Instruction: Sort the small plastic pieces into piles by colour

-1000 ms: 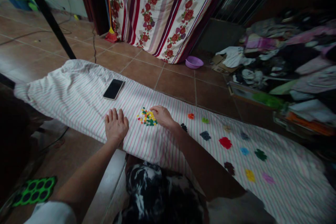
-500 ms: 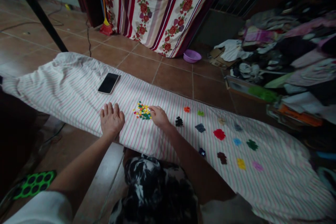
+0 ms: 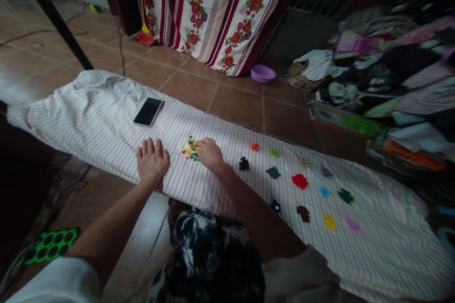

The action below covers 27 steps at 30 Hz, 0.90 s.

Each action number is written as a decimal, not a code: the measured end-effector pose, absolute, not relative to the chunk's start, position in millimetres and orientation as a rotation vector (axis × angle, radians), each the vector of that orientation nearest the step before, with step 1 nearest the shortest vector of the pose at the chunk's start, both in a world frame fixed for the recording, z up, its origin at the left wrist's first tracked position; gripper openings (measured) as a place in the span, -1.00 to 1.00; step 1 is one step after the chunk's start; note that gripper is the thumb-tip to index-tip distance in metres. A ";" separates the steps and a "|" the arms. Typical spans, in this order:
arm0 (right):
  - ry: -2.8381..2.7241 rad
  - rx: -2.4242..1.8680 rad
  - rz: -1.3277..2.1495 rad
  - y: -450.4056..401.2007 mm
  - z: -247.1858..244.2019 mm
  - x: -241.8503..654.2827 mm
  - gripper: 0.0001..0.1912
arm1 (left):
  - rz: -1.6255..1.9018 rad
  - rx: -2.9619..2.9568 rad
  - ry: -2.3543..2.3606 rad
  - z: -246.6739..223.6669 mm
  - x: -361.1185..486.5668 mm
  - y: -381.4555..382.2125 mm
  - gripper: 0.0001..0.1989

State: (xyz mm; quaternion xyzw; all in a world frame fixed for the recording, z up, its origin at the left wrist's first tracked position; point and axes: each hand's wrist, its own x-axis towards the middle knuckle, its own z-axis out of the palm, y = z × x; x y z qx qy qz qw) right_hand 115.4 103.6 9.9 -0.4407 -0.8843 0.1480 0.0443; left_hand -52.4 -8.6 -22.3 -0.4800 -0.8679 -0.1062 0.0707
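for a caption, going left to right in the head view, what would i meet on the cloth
Left hand, mixed pieces, right hand, black pile, orange pile, red pile, yellow pile, pink pile

A flowered, striped curtain is hanging above a tiled floor.
A purple basin is sitting near the curtain, a red-and-yellow broom is standing by its left edge, clothes are lying heaped at right, a phone is resting on the striped cloth, and a black pole is slanting at upper left.
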 end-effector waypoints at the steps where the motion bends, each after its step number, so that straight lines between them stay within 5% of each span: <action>1: -2.717 -1.356 0.438 104.4 10.4 113.9 -0.66 | -0.314 -1.443 -2.613 -22.2 -52.3 -8.7 -0.43; 27: -2.747 -1.366 0.250 101.3 12.4 104.2 -0.75 | -0.295 -1.445 -2.596 -19.1 -50.7 -9.1 -0.44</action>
